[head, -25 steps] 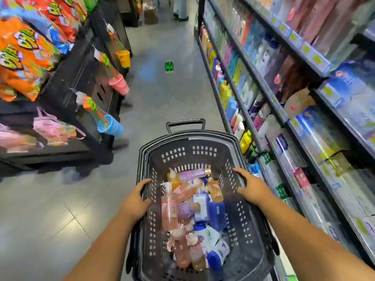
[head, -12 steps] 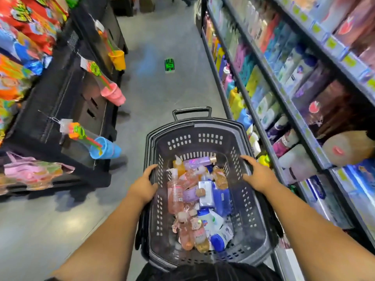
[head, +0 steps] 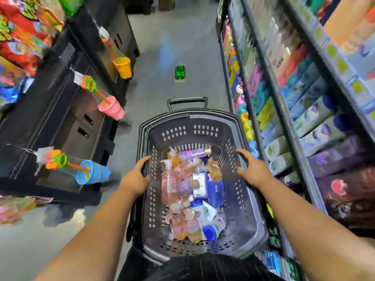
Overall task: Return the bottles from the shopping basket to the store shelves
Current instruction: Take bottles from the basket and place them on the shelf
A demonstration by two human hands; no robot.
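Observation:
A dark grey shopping basket (head: 251, 220) stands in the aisle right in front of me, close to the shelves on the right. Several bottles lie piled inside it: a pink pump bottle (head: 168, 184), a purple bottle (head: 191, 153), an orange bottle (head: 173, 157) and blue and white ones (head: 209, 216). My left hand (head: 135, 178) grips the basket's left rim. My right hand (head: 252, 171) rests on its right rim with fingers spread over the edge. The store shelves (head: 292, 122) on my right are packed with toiletry bottles.
Black display racks (head: 67, 110) on the left carry hanging toy sets with blue, pink and yellow buckets, and snack bags above. A green item (head: 180, 72) lies on the grey aisle floor ahead. The basket's pull handle (head: 187, 101) points away from me.
I and the basket have moved forward along the aisle; the shelves and racks slid past. Both hands stayed on the basket's rims.

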